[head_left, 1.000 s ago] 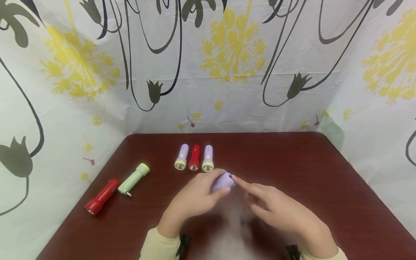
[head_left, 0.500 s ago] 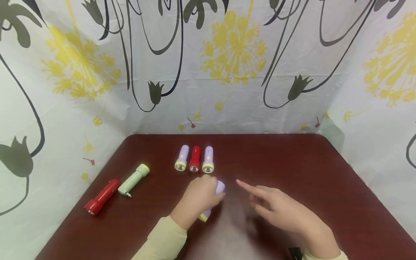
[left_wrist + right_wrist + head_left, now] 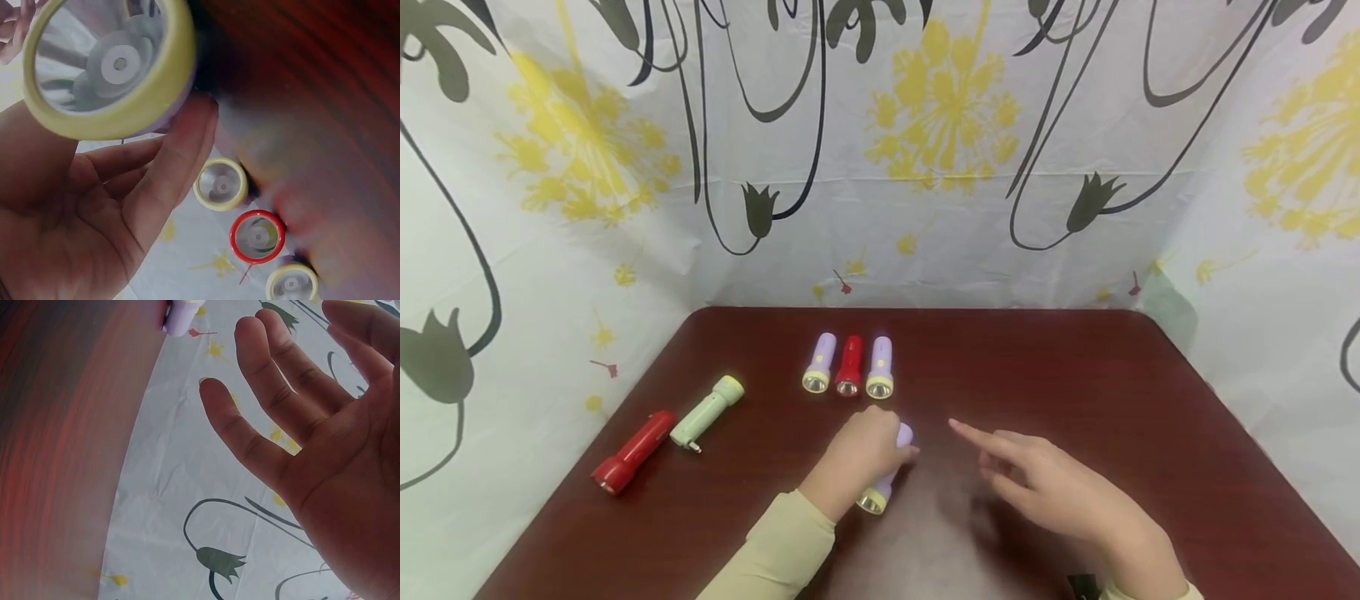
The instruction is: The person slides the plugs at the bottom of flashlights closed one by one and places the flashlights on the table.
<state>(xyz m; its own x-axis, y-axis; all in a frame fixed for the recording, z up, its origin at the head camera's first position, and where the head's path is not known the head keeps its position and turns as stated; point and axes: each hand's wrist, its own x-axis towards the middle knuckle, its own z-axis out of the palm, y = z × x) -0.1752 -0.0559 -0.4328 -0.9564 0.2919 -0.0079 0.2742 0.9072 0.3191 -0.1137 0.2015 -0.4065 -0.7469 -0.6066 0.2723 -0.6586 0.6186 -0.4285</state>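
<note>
My left hand [image 3: 865, 446] grips a purple flashlight [image 3: 877, 492] by its body, low over the table. Its pale yellow-rimmed lens end [image 3: 119, 125] points towards me, and the hand hides most of the barrel. My right hand [image 3: 1052, 483] hovers to the right, apart from it, holding nothing. Its index finger is extended and the others are relaxed, as the right wrist view of the hand [image 3: 312, 425] also shows. Just beyond the left hand lie a purple flashlight [image 3: 881, 362], a red flashlight [image 3: 850, 362] and another purple flashlight [image 3: 821, 360], side by side with lenses facing me.
On the left of the dark red table [image 3: 1037, 358] lie a pale green flashlight [image 3: 706, 415], with what looks like a plug sticking out at its near end, and a larger red flashlight [image 3: 636, 452]. A flower-patterned sheet [image 3: 820, 150] surrounds the table's back and sides.
My left hand has turned over and brought the purple flashlight down towards the table, its lens now facing me. My right index finger has come away from the flashlight; that hand has otherwise barely moved.
</note>
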